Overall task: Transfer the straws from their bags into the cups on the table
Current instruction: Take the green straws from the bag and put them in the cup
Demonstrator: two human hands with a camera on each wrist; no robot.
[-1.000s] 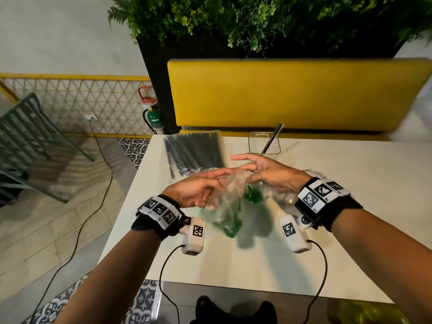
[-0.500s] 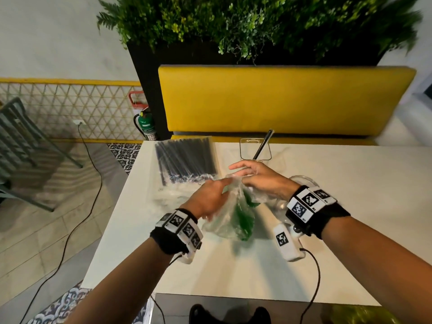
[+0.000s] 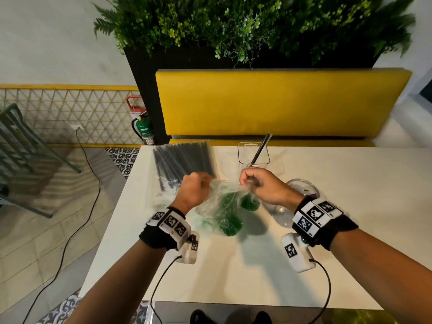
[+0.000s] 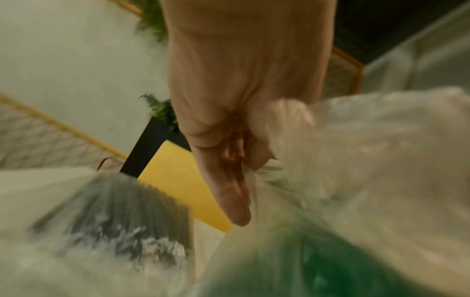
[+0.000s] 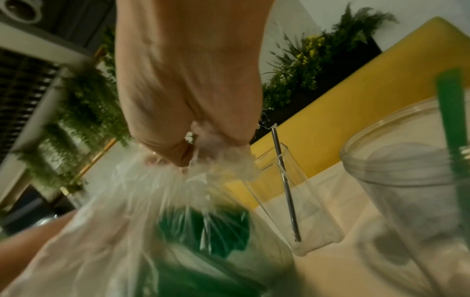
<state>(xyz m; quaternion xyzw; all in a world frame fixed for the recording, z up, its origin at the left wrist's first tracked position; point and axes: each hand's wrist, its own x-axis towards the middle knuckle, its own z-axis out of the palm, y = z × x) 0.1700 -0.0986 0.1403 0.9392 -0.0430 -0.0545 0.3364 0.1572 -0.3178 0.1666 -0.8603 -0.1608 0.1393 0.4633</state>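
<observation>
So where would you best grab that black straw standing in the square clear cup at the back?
Pinch the black straw by its top end, coming from above. It leans in the square clear cup with its upper part above the rim toward the yellow bench, while the cup walls enclose its lower part. Both the left hand and right hand are busy holding the clear bag.

Crowded far edge, open near side
Bag of black straws (image 3: 184, 162), square cup (image 3: 253, 153) and round cup (image 3: 301, 197) block the far worktop (image 3: 233, 272); its near half lies bare.
</observation>
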